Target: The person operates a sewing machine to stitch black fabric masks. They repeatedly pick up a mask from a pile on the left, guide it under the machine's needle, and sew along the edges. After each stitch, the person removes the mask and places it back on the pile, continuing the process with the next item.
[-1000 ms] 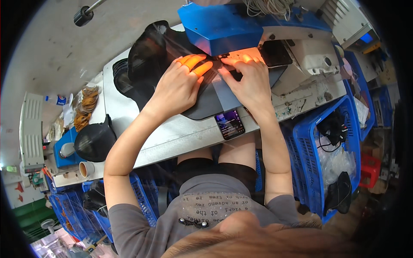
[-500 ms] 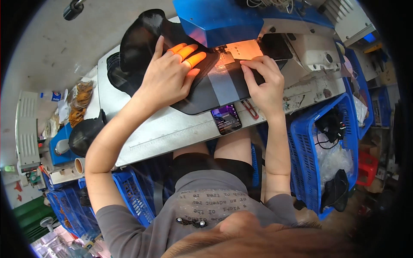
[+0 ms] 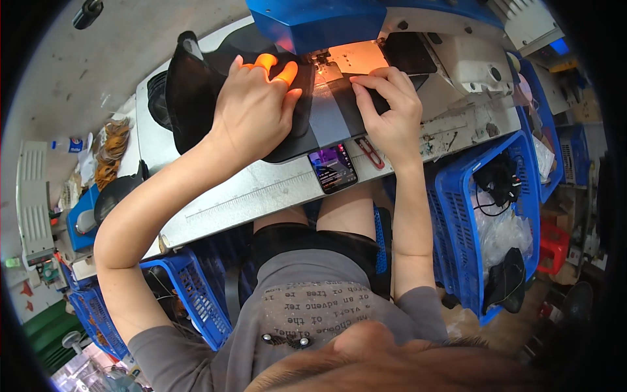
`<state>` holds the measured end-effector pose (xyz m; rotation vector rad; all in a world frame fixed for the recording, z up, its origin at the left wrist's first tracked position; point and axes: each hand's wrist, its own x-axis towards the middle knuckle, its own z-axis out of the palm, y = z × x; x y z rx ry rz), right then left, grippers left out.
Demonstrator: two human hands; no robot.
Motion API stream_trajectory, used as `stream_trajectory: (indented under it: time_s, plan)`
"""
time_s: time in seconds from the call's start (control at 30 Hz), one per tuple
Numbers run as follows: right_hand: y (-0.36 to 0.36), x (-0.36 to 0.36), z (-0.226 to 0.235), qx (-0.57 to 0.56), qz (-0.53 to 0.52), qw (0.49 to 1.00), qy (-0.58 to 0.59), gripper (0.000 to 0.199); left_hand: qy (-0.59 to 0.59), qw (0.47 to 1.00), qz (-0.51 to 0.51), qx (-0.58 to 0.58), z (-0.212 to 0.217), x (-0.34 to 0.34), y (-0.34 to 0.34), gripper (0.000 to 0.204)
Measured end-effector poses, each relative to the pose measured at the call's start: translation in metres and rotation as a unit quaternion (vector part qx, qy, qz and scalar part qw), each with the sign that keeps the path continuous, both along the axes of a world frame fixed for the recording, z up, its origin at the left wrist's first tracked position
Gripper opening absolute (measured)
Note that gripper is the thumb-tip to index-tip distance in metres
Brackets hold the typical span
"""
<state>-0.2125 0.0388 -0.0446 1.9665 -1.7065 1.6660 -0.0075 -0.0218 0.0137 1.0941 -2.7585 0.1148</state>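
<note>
A large black sheet-material piece (image 3: 297,149) lies under the sewing machine (image 3: 320,26), its seam area by the lit presser foot (image 3: 321,60). A grey strip (image 3: 328,117) crosses it. My left hand (image 3: 255,108), with orange finger cots, presses on it with bent, parted fingers. Beside that hand a curved black flap (image 3: 189,98) stands up. My right hand (image 3: 390,104) pinches the piece's edge between thumb and forefinger, right of the presser foot.
A lit phone (image 3: 333,170) and red thread snips (image 3: 370,153) lie along the table's near edge. A blue basket (image 3: 450,196) with plastic bags and black parts stands at the right. Another blue basket (image 3: 202,294) is below the table at left. More black pieces (image 3: 158,101) lie at the table's left.
The whole view has shifted, so things appear further left and up. My left fingers have bent more, and the black flap beside them has tilted more upright. The right hand keeps its pinch.
</note>
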Motion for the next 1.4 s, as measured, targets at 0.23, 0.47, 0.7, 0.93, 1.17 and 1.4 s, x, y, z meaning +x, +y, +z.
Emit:
stream_trajectory:
  time_s: [0.23,0.47,0.7,0.93,1.17,1.4]
  plan:
    - [-0.002,0.0,-0.001,-0.017,0.004,1.0,0.0,0.007,0.065,0.997,-0.037,-0.024,-0.012,0.006,0.003,0.026]
    - [-0.002,0.001,-0.002,-0.015,0.001,1.0,-0.006,0.006,-0.027,0.997,-0.072,0.02,0.006,0.003,0.0,0.02]
    - [-0.002,0.001,-0.003,-0.024,-0.002,1.0,-0.004,0.006,-0.205,0.975,-0.077,0.031,0.027,-0.004,-0.02,0.029]
    - [-0.002,0.001,-0.002,-0.026,0.005,1.0,-0.005,0.006,-0.131,0.98,-0.103,-0.111,0.001,0.019,-0.041,0.037]
    - [-0.003,0.0,-0.005,-0.033,-0.002,0.999,0.001,0.006,-0.154,0.976,-0.028,-0.149,-0.002,0.008,-0.029,0.04]
    - [-0.003,0.0,-0.005,-0.032,-0.005,0.999,0.003,0.005,-0.148,0.968,0.089,-0.18,-0.008,-0.016,0.003,0.039]
